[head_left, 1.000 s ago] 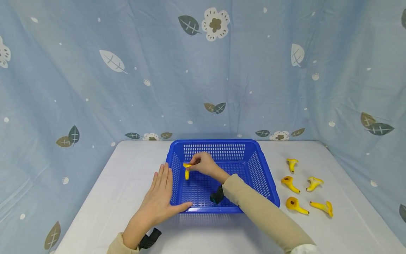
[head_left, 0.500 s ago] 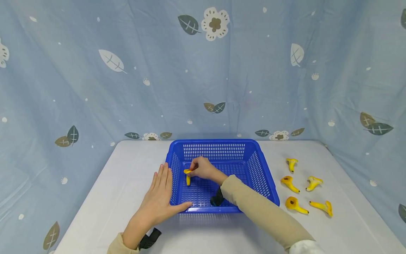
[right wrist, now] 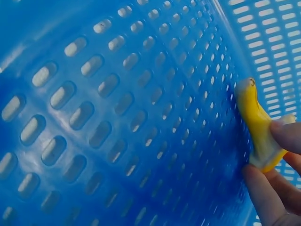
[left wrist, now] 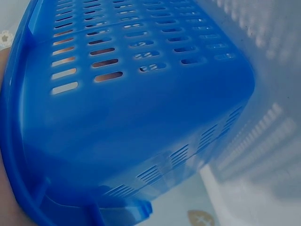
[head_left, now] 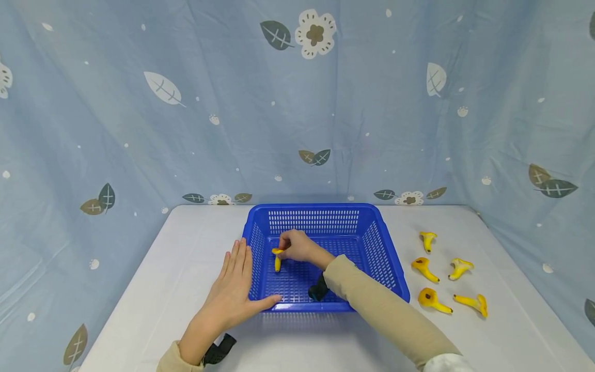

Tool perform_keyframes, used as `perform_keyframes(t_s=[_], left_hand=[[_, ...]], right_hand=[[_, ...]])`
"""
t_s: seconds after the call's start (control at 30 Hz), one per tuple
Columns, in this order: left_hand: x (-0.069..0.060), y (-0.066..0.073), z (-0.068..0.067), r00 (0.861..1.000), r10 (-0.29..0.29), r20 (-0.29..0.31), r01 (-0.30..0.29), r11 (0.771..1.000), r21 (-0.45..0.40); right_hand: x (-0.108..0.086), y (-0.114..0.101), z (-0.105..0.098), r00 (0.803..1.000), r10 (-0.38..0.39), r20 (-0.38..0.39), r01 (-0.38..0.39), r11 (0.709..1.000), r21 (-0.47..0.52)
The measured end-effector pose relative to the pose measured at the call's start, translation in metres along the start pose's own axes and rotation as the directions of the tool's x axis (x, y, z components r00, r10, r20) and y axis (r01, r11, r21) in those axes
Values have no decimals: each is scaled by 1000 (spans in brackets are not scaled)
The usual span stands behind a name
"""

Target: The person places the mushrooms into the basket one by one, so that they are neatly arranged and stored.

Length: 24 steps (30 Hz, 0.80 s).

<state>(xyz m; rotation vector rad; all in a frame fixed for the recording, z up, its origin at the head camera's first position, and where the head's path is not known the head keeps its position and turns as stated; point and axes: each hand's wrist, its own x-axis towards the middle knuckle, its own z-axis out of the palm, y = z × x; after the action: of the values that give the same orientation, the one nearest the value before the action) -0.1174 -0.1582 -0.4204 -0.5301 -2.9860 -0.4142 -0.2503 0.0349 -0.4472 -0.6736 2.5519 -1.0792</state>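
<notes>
Inside the blue basket (head_left: 321, 308), toward its left side, the right hand (head_left: 300, 247) pinches a yellow mushroom (head_left: 277, 262) near its cap. The right wrist view shows the mushroom (right wrist: 256, 122) between thumb and fingers (right wrist: 263, 193), its stem end close to the basket's mesh (right wrist: 108, 136). The left hand (head_left: 232, 294) lies flat with straight fingers along the basket's left rim, its thumb over the front left corner. In the left wrist view the basket's outer wall (left wrist: 117, 122) fills most of the picture, and part of the hand shows at the left edge.
On the white table (head_left: 186, 248), right of the basket, lie several yellow mushrooms, among them one at the back (head_left: 428, 241) and one near the front (head_left: 473, 305). A patterned blue curtain (head_left: 223, 103) hangs behind the table and at its sides.
The right hand has come slightly nearer the front of the basket with the mushroom, which has moved down and a little to the right. The left hand has stayed still.
</notes>
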Motion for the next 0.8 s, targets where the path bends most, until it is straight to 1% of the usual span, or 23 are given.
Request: perform_keyframes(t_s=[0.1, 0.23, 0.33, 0.47, 0.63, 0.8], left_hand=[[0, 0, 0, 1000, 2, 2, -2, 1000, -4], [0, 0, 0, 1000, 5, -3, -5, 1000, -8], [-1, 0, -1, 1000, 5, -8, -5, 1000, -7], [-1, 0, -1, 1000, 5, -10, -6, 1000, -9], [0, -1, 0, 1000, 9, -9, -9, 1000, -4], [1, 0, -1, 1000, 11, -8, -11, 1000, -10]], right_hand=[[0, 0, 0, 1000, 20, 8, -20, 1000, -4], [-1, -1, -1, 999, 27, 21, -26, 999, -42], [-1, -3, -3, 999, 7, 36, -3, 995, -98], [-1, -4, -3, 999, -29, 44, 35, 989, -143], [-2, -6, -3, 999, -42, 33, 47, 987, -155], [-2, -6, -5, 998, -36, 45, 42, 987, -153]])
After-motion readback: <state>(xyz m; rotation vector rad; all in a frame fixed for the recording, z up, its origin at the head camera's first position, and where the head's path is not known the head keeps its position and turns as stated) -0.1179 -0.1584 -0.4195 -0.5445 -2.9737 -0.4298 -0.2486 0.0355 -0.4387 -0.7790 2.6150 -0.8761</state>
